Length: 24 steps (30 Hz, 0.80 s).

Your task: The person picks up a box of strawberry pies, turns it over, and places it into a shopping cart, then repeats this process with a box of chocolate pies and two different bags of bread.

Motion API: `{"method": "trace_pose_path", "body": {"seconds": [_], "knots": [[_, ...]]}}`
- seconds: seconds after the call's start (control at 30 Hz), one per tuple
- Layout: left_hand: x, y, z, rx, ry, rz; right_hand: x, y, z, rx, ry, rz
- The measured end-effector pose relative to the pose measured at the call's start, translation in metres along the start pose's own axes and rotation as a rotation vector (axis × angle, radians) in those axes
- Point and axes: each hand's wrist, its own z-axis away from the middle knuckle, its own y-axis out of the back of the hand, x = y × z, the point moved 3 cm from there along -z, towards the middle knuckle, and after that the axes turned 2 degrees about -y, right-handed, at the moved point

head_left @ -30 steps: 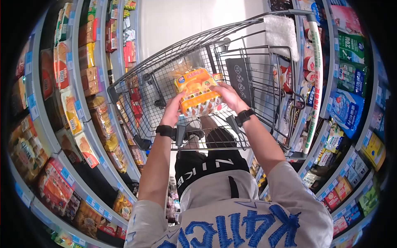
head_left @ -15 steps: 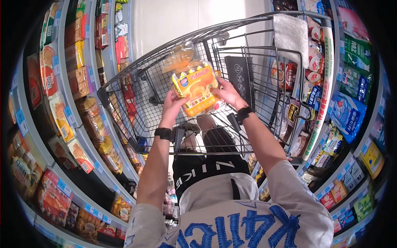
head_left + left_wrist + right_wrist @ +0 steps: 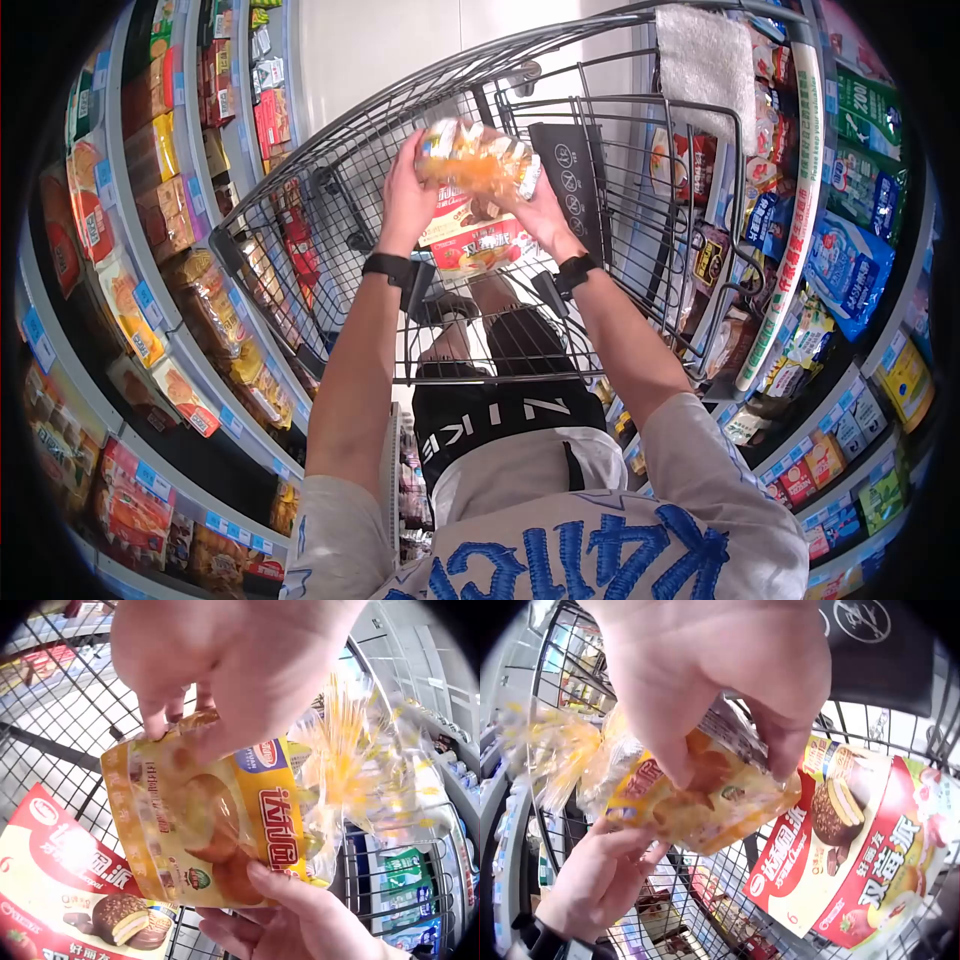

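An orange and yellow bag of cakes (image 3: 478, 160), its clear top gathered, is held between both hands above the shopping cart basket. My left hand (image 3: 408, 195) grips one side, with thumb and fingers on the wrapper in the left wrist view. Opposite it, my right hand (image 3: 545, 212) pinches the other side, its thumb on the printed face in the right wrist view. Below the bag lie a red and cream chocolate pie box (image 3: 810, 825) and a red and white berry pie package (image 3: 889, 862), both in the cart. Motion blurs the bag in the head view.
The wire shopping cart (image 3: 345, 200) stands across the aisle, with a white cloth (image 3: 705, 70) over its rim near the handle (image 3: 800, 200). A dark panel (image 3: 568, 190) with round symbols is in the basket. Packed shelves (image 3: 190, 270) line both sides.
The bag has moved up and forward, away from my body, and tilted so its printed front no longer faces the head camera. The two packages beneath it have come into view.
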Motion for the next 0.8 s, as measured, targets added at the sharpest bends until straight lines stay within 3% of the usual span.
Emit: {"method": "trace_pose_path", "body": {"seconds": [0.1, 0.17, 0.23, 0.27, 0.3, 0.33, 0.37, 0.57, 0.63, 0.8], "knots": [[-0.007, -0.02, -0.023, -0.006, 0.11, 0.165, 0.012, -0.007, -0.005, 0.07, -0.005, -0.214], [-0.021, -0.038, -0.028, 0.045, 0.028, 0.038, 0.01, -0.023, -0.006, 0.128, 0.032, -0.44], [-0.04, -0.057, -0.027, -0.083, 0.144, -0.072, 0.02, -0.037, -0.016, 0.227, 0.001, -0.563], [-0.05, -0.07, -0.022, -0.185, 0.281, 0.138, 0.022, -0.041, -0.021, 0.23, -0.003, -0.57], [-0.046, -0.072, -0.02, -0.193, 0.283, 0.13, 0.018, -0.042, -0.022, 0.308, -0.068, -0.611], [-0.039, -0.075, -0.015, -0.322, 0.337, 0.197, 0.026, -0.045, -0.025, 0.387, -0.136, -0.652], [-0.03, -0.08, -0.009, -0.453, 0.39, 0.264, 0.034, -0.047, -0.035, 0.456, -0.089, -0.571], [-0.048, -0.11, 0.01, -0.391, 0.451, 0.347, 0.047, -0.047, -0.043, 0.515, -0.061, -0.5], [-0.044, -0.112, 0.011, -0.344, 0.372, 0.414, 0.042, -0.047, -0.039, 0.526, -0.061, -0.457], [-0.033, -0.111, 0.013, -0.409, 0.385, 0.506, 0.045, -0.044, -0.036, 0.527, -0.075, -0.528]]}}
